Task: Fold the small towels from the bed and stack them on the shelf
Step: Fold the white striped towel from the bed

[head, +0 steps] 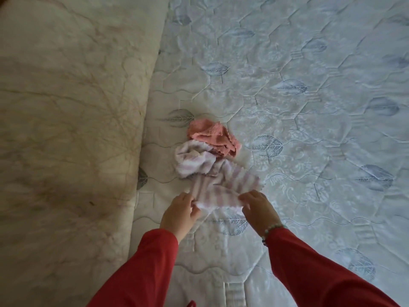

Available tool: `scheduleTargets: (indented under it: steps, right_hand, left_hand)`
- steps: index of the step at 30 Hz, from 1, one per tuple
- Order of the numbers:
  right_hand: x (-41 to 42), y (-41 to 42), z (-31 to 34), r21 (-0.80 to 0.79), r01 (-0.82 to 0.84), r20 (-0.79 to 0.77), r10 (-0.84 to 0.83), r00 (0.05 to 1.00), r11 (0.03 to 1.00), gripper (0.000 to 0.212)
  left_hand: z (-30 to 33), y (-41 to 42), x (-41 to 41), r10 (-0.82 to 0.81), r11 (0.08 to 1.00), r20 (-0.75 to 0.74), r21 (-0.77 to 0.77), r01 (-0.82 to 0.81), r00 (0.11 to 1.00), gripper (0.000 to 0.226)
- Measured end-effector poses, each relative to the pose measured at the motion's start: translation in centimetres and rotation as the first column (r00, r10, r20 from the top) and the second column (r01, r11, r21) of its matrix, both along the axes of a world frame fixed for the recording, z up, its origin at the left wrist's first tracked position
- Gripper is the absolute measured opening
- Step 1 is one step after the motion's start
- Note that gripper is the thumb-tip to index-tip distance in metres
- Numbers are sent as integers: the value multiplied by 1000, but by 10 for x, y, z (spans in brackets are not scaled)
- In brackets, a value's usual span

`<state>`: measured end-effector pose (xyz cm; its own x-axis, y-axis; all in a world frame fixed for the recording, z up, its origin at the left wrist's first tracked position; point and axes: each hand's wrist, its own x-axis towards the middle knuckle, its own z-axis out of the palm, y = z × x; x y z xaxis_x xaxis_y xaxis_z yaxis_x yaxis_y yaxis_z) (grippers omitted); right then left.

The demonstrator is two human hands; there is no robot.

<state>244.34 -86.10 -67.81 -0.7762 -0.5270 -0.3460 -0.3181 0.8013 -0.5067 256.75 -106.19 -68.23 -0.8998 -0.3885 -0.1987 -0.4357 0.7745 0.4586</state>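
A bare quilted mattress [309, 107] fills most of the view, pale with grey-blue leaf prints stitched into wavy panels, and along its left side lies a cream quilted cushion or second mattress [66, 107], stained and creased. Near the bed's left edge sits a small heap of towels. The pink towel [212, 136] lies crumpled at the far end of the heap, and just in front of it, touching it, a white towel with faint pink stripes [194, 162] is bunched up. A second striped towel [223, 191] stretches from that bunch toward the person, its near edge lifted off the mattress. The left hand [179, 213] pinches that near edge at its left corner, thumb and fingers curled round the cloth; the right hand [259, 209] pinches the right corner the same way, so each grip is closed on the towel and the edge runs between them. Both arms wear red sleeves [143, 267], and a beaded bracelet [271, 229] circles the right wrist.
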Motion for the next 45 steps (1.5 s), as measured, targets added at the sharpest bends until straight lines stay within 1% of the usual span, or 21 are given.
scheduleTargets:
  steps: [3, 5, 7, 9, 10, 13, 15, 17, 19, 20, 22, 24, 26, 29, 32, 34, 36, 38, 40, 42, 45]
  right_hand:
    - [-1, 6, 15, -138, 129, 15, -128, 992, 982, 22]
    - [0, 9, 30, -193, 257, 123, -236, 964, 947, 16]
    - [2, 13, 48, -226, 381, 291, -311, 905, 897, 25]
    - [5, 16, 66, -251, 454, 405, -333, 851, 855, 37]
    - [6, 17, 75, -252, 462, 432, -329, 840, 850, 38]
    - [7, 16, 105, -243, 474, 478, -321, 818, 846, 27]
    - [5, 11, 122, -303, 513, 505, -321, 801, 804, 22]
    - [2, 4, 140, -385, 554, 522, -321, 790, 738, 17]
    - [-2, -4, 158, -449, 596, 549, -320, 772, 665, 13]
    - [-3, -9, 168, -473, 615, 571, -312, 759, 630, 12]
    - [-4, -16, 185, -500, 629, 597, -289, 748, 596, 8]
    - [-2, -20, 200, -515, 623, 605, -266, 751, 589, 6]
    - [0, -22, 210, -519, 629, 620, -251, 743, 579, 6]
    - [8, -19, 210, -499, 619, 626, -241, 742, 606, 11]
    - [21, -9, 189, -428, 563, 558, -283, 780, 707, 26]
    - [32, 3, 163, -335, 507, 482, -318, 816, 794, 33]
    - [44, 17, 132, -193, 425, 438, -310, 844, 884, 29]
    - [56, 31, 101, -37, 339, 456, -286, 843, 940, 15]
    - [69, 46, 71, 69, 349, 538, -329, 776, 935, 14]
    - [80, 57, 51, 113, 372, 581, -365, 727, 921, 14]
    - [88, 61, 33, 135, 392, 595, -390, 702, 910, 14]
  left_hand:
    - [22, 2, 14, 80, 994, -30, 83, -78, 996, 10]
    - [37, 1, 25, 133, 980, -33, 155, -126, 991, 11]
    - [52, -2, 39, 172, 963, 13, 207, -171, 985, 9]
    - [68, -4, 52, 176, 956, 59, 226, -185, 983, 9]
    - [77, -6, 57, 185, 951, 70, 240, -196, 980, 12]
    - [104, -13, 65, 274, 900, 80, 328, -285, 958, 11]
    - [124, -23, 64, 403, 794, 77, 467, -390, 912, 14]
    - [148, -33, 61, 532, 615, 89, 643, -457, 842, 11]
    - [175, -41, 56, 608, 460, 104, 762, -456, 787, 10]
    - [189, -43, 55, 628, 408, 101, 801, -437, 772, 11]
    - [211, -49, 55, 650, 347, 78, 855, -386, 756, 15]
    - [225, -52, 59, 674, 295, 69, 888, -353, 735, 19]
    - [234, -54, 66, 684, 269, 71, 900, -342, 726, 18]
    - [230, -51, 84, 664, 278, 91, 891, -358, 743, 11]
    - [204, -43, 106, 639, 294, 131, 869, -399, 758, 6]
    - [177, -33, 121, 624, 281, 199, 845, -455, 755, 8]
    - [147, -15, 136, 602, 235, 290, 826, -512, 744, 13]
    - [116, 4, 151, 583, 196, 377, 794, -575, 719, 9]
    - [80, 21, 169, 565, 183, 448, 751, -635, 693, 8]
    - [50, 34, 185, 521, 232, 473, 722, -651, 710, 9]
    - [32, 43, 197, 517, 323, 424, 708, -628, 744, 13]
